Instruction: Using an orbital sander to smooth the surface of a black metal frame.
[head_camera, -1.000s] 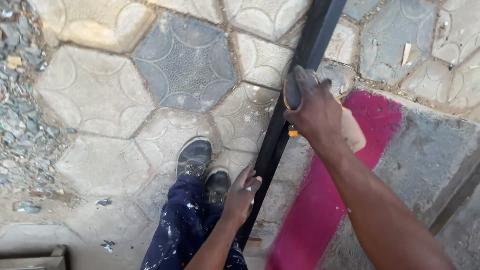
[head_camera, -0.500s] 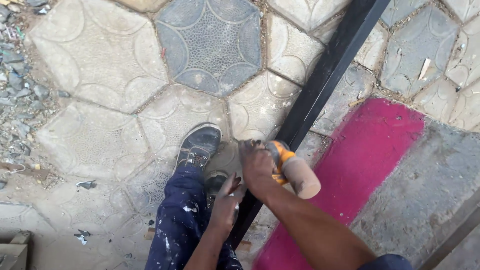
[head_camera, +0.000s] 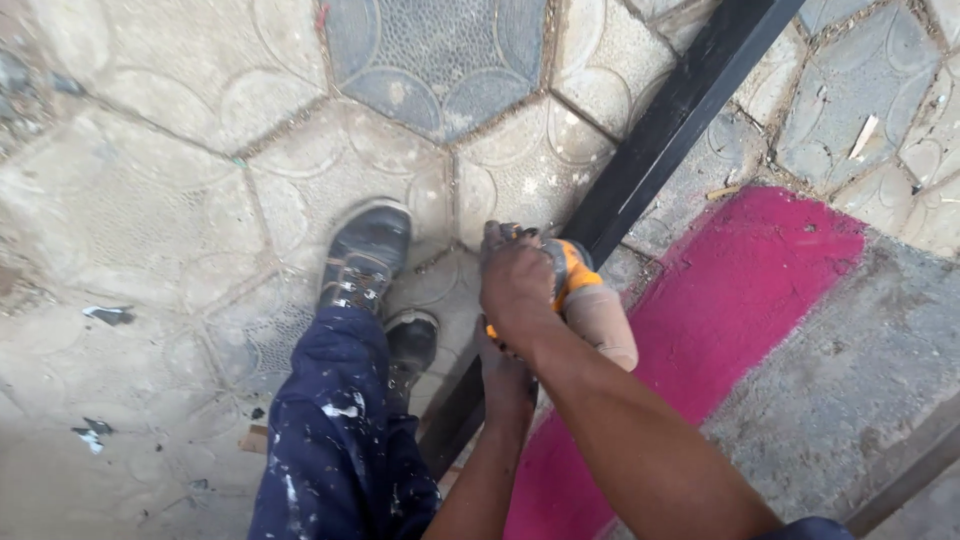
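While I look down from the head view, my right hand (head_camera: 517, 290) is closed firmly around an orange-and-black power tool with a pale tan cylindrical handle (head_camera: 590, 305), fingers wrapped over its front end. That tool sits against the long black rectangular metal bar (head_camera: 672, 132), which runs diagonally from upper right toward lower left across the pavement. My left hand (head_camera: 505, 372) lies just below the right one, resting on the same bar; how tightly its fingers are curled I cannot tell, since the right forearm covers part of it. Left of the bar stand two dark grey work shoes (head_camera: 366, 262), one ahead of the other, below paint-flecked navy trousers (head_camera: 335, 440). Hexagonal patterned concrete paving tiles (head_camera: 150, 190) cover the ground. Right of the bar, a magenta-painted concrete slab (head_camera: 740, 300) adjoins bare grey concrete (head_camera: 860, 370).
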